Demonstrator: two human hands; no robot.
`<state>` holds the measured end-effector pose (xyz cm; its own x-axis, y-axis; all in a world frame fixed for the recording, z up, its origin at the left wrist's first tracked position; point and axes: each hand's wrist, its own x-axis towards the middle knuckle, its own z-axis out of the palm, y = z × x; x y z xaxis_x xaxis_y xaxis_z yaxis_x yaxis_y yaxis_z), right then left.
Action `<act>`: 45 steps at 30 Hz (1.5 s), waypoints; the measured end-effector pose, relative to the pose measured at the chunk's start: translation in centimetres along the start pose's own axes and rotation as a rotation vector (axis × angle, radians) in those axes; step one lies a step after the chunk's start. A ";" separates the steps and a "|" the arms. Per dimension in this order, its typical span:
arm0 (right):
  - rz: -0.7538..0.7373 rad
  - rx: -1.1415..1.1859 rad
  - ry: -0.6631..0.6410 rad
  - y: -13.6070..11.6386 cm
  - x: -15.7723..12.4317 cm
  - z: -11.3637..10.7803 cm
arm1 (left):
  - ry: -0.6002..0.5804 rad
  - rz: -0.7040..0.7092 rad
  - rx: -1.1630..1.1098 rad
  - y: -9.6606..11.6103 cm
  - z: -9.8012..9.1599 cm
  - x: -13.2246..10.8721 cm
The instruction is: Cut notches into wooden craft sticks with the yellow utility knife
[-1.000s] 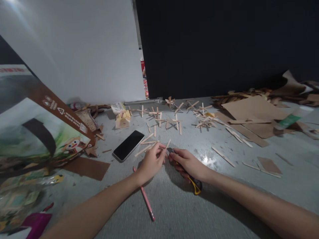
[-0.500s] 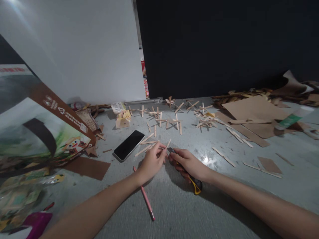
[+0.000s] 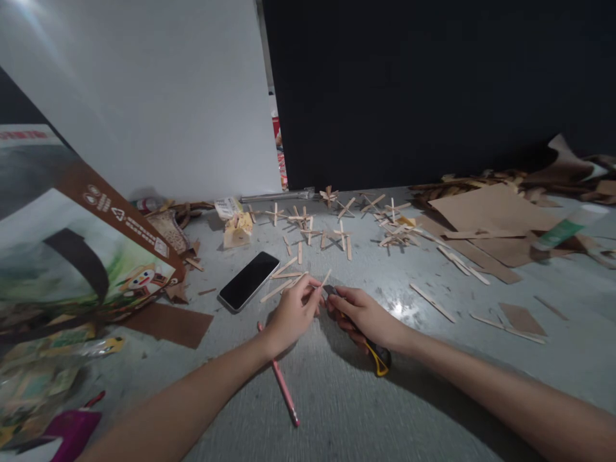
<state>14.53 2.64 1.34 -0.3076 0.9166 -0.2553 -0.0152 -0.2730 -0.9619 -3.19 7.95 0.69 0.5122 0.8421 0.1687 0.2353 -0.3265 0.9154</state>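
My left hand (image 3: pixel 291 314) rests on the grey floor with its fingers pinched on a thin wooden stick (image 3: pixel 325 278) that pokes up and to the right. My right hand (image 3: pixel 366 316) is wrapped round a yellow-and-black utility knife (image 3: pixel 378 356); the knife's front end meets the stick just beside my left fingertips. A pink pencil (image 3: pixel 283 389) lies under my left wrist. A black phone (image 3: pixel 249 280) lies face up just left of my left hand.
Several wooden sticks and stick crosses (image 3: pixel 308 226) are scattered farther back. Brown cardboard sheets and scraps (image 3: pixel 491 212) lie at the right. A printed carton (image 3: pixel 86 250) and wrappers fill the left. A white board (image 3: pixel 158 96) and dark panel (image 3: pixel 423 83) stand behind.
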 end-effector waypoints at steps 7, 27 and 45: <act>-0.007 -0.026 -0.015 -0.2 -0.3 0.1 | -0.016 0.005 0.003 -0.1 0.1 -0.1; -0.025 0.002 -0.017 0.1 -0.4 0.0 | -0.063 0.012 -0.028 -0.7 0.1 -0.1; 0.024 -0.061 -0.055 -0.8 -0.6 -0.2 | -0.036 0.050 0.129 -0.4 -0.3 -0.1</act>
<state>14.95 2.41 2.26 -0.3589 0.8922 -0.2741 0.0505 -0.2747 -0.9602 -3.58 8.13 0.37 0.5552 0.8079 0.1976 0.3118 -0.4225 0.8511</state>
